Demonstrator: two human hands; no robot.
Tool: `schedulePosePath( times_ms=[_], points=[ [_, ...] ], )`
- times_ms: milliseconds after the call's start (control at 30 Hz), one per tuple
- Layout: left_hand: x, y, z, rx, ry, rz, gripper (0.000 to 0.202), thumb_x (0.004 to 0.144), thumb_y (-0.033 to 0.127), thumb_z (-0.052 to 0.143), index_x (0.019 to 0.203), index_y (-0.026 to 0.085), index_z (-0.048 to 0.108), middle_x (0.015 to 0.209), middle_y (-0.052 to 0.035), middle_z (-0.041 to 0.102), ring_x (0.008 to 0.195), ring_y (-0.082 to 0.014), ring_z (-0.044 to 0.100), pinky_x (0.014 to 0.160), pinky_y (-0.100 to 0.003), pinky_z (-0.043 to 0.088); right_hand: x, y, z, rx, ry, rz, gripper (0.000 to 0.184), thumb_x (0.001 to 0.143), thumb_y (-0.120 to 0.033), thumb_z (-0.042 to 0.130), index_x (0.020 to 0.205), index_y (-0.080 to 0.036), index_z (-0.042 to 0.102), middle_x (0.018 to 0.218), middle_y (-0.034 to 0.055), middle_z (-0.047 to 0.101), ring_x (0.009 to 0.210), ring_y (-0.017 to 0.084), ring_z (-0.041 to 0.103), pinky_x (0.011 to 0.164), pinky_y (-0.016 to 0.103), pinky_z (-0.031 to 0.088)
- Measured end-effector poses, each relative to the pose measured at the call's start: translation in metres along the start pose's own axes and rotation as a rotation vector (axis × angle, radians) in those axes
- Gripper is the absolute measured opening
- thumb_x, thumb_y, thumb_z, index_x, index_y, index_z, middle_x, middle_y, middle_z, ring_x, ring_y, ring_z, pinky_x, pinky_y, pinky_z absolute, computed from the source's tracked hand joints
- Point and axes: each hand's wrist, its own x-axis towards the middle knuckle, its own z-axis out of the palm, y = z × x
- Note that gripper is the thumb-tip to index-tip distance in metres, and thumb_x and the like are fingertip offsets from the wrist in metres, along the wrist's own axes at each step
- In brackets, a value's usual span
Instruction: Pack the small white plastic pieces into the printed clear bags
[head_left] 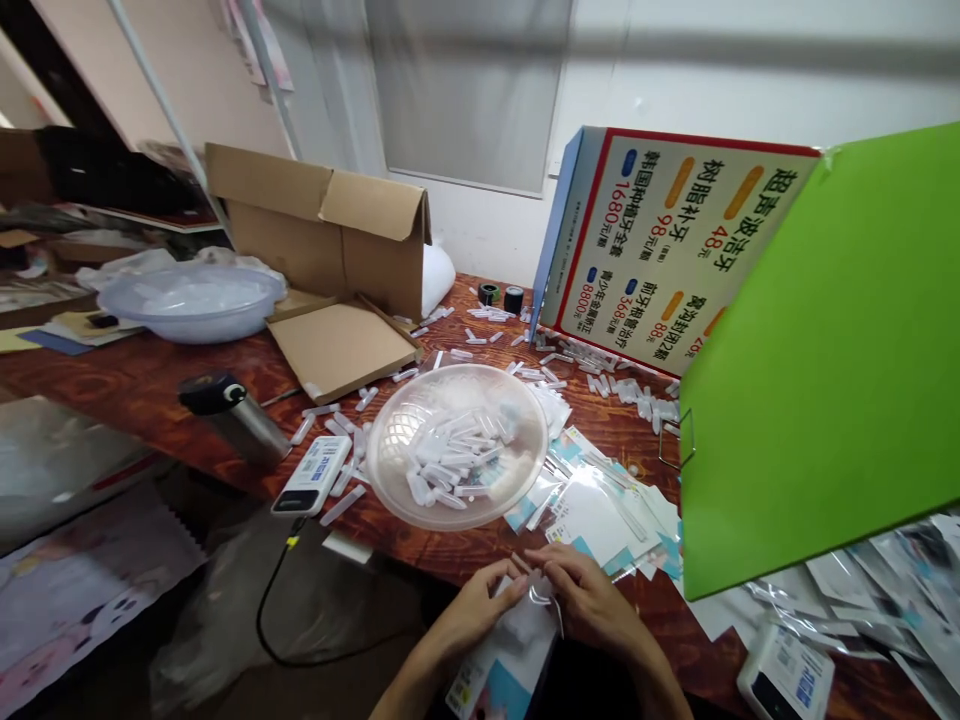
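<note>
Both my hands meet at the table's near edge over a clear plastic sleeve with a printed card point(504, 660) in it. My left hand point(480, 605) pinches the sleeve's top edge from the left. My right hand point(589, 595) pinches the same edge from the right, fingers curled. Just beyond them stands a clear plastic bowl point(390, 470) holding several small clear tubes point(454, 455). To the bowl's right lies a loose pile of printed cards and sleeves point(600, 505).
A green board point(825, 370) and a printed price sign point(660, 250) stand at the right. An open cardboard box point(322, 230), a lidded tub point(191, 300), a dark flask point(232, 415), two power banks point(313, 475) point(787, 675) and scattered tubes point(630, 385) crowd the wooden table point(135, 370).
</note>
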Motion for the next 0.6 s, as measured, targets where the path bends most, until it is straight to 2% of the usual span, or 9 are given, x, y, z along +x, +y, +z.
schedulePosePath(
  times_ms=[67, 133, 200, 267, 333, 433, 533, 600],
  points=[
    [-0.005, 0.001, -0.004, -0.165, -0.004, -0.041, 0.052, 0.076, 0.066, 0.072, 0.081, 0.016, 0.058, 0.080, 0.0002, 0.061, 0.073, -0.0135, 0.053, 0.069, -0.023, 0.039, 0.009, -0.019, -0.010, -0.048, 0.001, -0.017, 0.034, 0.097, -0.046, 0.053, 0.113, -0.024, 0.075, 0.108, 0.0078, 0.071, 0.101, 0.023, 0.065, 0.091, 0.034, 0.049],
    [-0.011, 0.004, -0.007, -0.307, 0.006, -0.077, 0.054, 0.073, 0.066, 0.076, 0.081, 0.016, 0.056, 0.075, 0.0018, 0.058, 0.066, -0.0107, 0.050, 0.064, -0.021, 0.037, 0.030, -0.045, -0.024, -0.128, 0.000, -0.040, 0.030, 0.096, -0.044, 0.056, 0.103, -0.023, 0.076, 0.095, 0.0064, 0.072, 0.088, 0.022, 0.066, 0.081, 0.033, 0.051],
    [-0.018, 0.007, -0.007, -0.392, 0.046, -0.073, 0.053, 0.073, 0.064, 0.078, 0.086, 0.016, 0.058, 0.079, 0.0005, 0.060, 0.067, -0.0106, 0.053, 0.065, -0.021, 0.038, 0.066, -0.069, -0.032, -0.231, 0.043, -0.118, 0.027, 0.095, -0.041, 0.057, 0.093, -0.022, 0.076, 0.085, 0.0056, 0.072, 0.079, 0.021, 0.065, 0.075, 0.032, 0.050],
    [-0.024, 0.012, -0.006, -0.433, 0.113, -0.061, 0.054, 0.074, 0.062, 0.078, 0.098, 0.017, 0.061, 0.087, -0.0021, 0.064, 0.073, -0.0128, 0.058, 0.069, -0.022, 0.043, 0.110, -0.083, -0.028, -0.303, 0.074, -0.229, 0.021, 0.091, -0.036, 0.061, 0.087, -0.021, 0.074, 0.086, 0.0064, 0.072, 0.081, 0.022, 0.064, 0.078, 0.034, 0.049],
    [-0.031, 0.017, -0.006, -0.439, 0.170, -0.029, 0.060, 0.072, 0.061, 0.080, 0.110, 0.019, 0.061, 0.097, -0.0044, 0.066, 0.080, -0.0159, 0.062, 0.073, -0.025, 0.046, 0.154, -0.079, -0.010, -0.312, -0.003, -0.249, 0.015, 0.082, -0.032, 0.070, 0.073, -0.020, 0.071, 0.076, 0.0055, 0.069, 0.078, 0.021, 0.063, 0.077, 0.034, 0.049],
    [-0.040, 0.021, -0.008, -0.431, 0.185, 0.042, 0.075, 0.065, 0.056, 0.087, 0.125, 0.023, 0.056, 0.107, -0.0058, 0.067, 0.090, -0.0201, 0.064, 0.078, -0.027, 0.048, 0.197, -0.051, 0.031, -0.289, -0.049, -0.209, 0.030, 0.066, -0.022, 0.081, 0.049, -0.023, 0.056, 0.051, 0.0013, 0.055, 0.070, 0.021, 0.062, 0.069, 0.032, 0.048],
    [-0.048, 0.021, -0.012, -0.404, 0.214, 0.103, 0.083, 0.067, 0.047, 0.089, 0.137, 0.026, 0.050, 0.104, -0.0050, 0.067, 0.093, -0.0209, 0.064, 0.082, -0.029, 0.048, 0.209, -0.025, 0.054, -0.377, -0.083, -0.236, 0.041, 0.058, -0.010, 0.080, 0.042, -0.025, 0.046, 0.043, -0.0016, 0.047, 0.063, 0.020, 0.059, 0.066, 0.032, 0.046],
    [-0.053, 0.020, -0.015, -0.384, 0.277, 0.129, 0.073, 0.069, 0.045, 0.087, 0.131, 0.025, 0.054, 0.099, -0.0037, 0.066, 0.090, -0.0194, 0.063, 0.079, -0.028, 0.048, 0.206, -0.023, 0.049, -0.463, -0.144, -0.260, 0.035, 0.057, -0.007, 0.078, 0.045, -0.023, 0.050, 0.045, -0.0014, 0.050, 0.061, 0.018, 0.057, 0.065, 0.032, 0.044]
  ],
)
